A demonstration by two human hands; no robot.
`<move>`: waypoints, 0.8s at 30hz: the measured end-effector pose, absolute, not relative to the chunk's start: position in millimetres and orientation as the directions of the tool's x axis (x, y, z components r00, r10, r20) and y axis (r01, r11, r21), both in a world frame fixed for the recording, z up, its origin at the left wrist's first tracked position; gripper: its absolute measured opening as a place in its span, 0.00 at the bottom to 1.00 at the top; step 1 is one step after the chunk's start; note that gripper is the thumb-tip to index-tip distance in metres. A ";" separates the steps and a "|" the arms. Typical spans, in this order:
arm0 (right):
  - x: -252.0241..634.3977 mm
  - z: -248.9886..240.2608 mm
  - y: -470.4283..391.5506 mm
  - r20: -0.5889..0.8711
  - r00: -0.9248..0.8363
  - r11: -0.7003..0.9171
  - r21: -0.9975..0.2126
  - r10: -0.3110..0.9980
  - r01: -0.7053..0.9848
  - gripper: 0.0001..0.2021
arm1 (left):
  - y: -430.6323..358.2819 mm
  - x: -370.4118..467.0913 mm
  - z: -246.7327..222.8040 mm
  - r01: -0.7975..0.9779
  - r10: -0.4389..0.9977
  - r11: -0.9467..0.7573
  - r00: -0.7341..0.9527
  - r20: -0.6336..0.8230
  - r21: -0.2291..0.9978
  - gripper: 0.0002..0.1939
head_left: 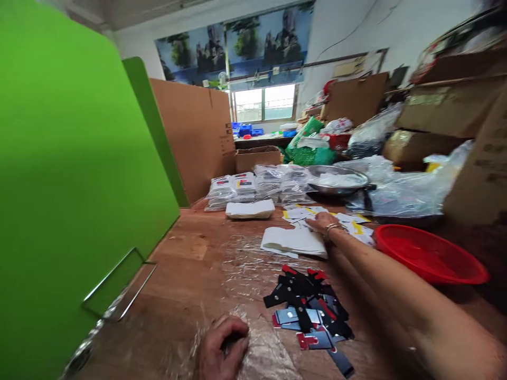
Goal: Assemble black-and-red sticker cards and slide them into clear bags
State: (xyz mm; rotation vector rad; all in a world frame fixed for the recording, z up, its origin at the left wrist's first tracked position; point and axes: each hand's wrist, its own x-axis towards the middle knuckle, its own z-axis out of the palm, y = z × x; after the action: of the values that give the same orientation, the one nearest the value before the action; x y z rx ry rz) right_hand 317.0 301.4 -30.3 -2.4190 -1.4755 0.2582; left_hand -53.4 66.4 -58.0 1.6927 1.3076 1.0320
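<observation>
My left hand (224, 345) is at the bottom of the view, its fingers curled and thumb near the fingertips, closed on a clear plastic bag (267, 351) spread on the table. Farther off, my right hand (321, 221) reaches onto a scatter of white and yellow cards (301, 212); its fingertips are too small and partly hidden to show a grip. Just in front of it lies a stack of white paper (295, 240). Between my arms sits a loose pile of black, blue-grey and red flat pieces (311, 306) with metal snaps.
A red plastic basin (431, 253) stands right of my forearm. Packed clear bags (243, 184) and another white paper stack (250, 209) are at the back, beside a metal pan (336, 179). A green panel (79, 184) and a wire bracket (119, 285) border the left.
</observation>
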 end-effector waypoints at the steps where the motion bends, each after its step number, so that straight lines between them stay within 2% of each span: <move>1: 318.3 -29.1 298.0 0.015 0.427 -0.398 -0.336 0.904 0.854 0.14 | 62.7 -51.8 -52.4 0.386 0.979 -0.184 0.159 0.131 0.904 0.06; 5: 313.7 -14.8 281.5 0.142 0.298 -0.242 -0.314 0.944 0.918 0.10 | 52.6 -47.0 -41.4 0.395 0.982 -0.172 0.145 0.124 0.902 0.06; 9: 276.4 -1.7 262.7 0.232 0.099 -0.027 -0.295 0.968 0.955 0.10 | 49.5 -43.6 -43.1 0.381 0.978 -0.200 0.130 0.162 0.903 0.07; 14: 193.2 -3.6 229.4 0.221 -0.214 0.279 -0.322 0.952 0.905 0.12 | 31.8 -49.6 -30.9 0.369 0.930 -0.356 0.052 0.363 0.859 0.06; 17: 141.7 -7.1 206.2 0.166 -0.384 0.418 -0.361 0.908 0.833 0.13 | -1.6 -71.9 -11.2 0.502 0.869 -0.377 -0.099 0.485 0.778 0.05; 21: 80.2 -12.6 187.1 0.119 -0.492 0.485 -0.473 0.862 0.735 0.11 | -48.0 -116.7 4.1 0.635 0.680 -0.247 -0.424 0.598 0.732 0.06; 24: 35.4 -18.1 185.8 0.133 -0.524 0.507 -0.530 0.841 0.679 0.11 | -52.8 -140.8 -1.7 0.550 0.697 -0.132 -0.540 0.472 0.824 0.12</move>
State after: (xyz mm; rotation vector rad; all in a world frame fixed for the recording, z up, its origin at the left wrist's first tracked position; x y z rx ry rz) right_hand 35.4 185.8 -18.1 -1.2608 -2.3788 0.5955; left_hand -140.8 -52.8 -1.7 1.4370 1.9811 1.7619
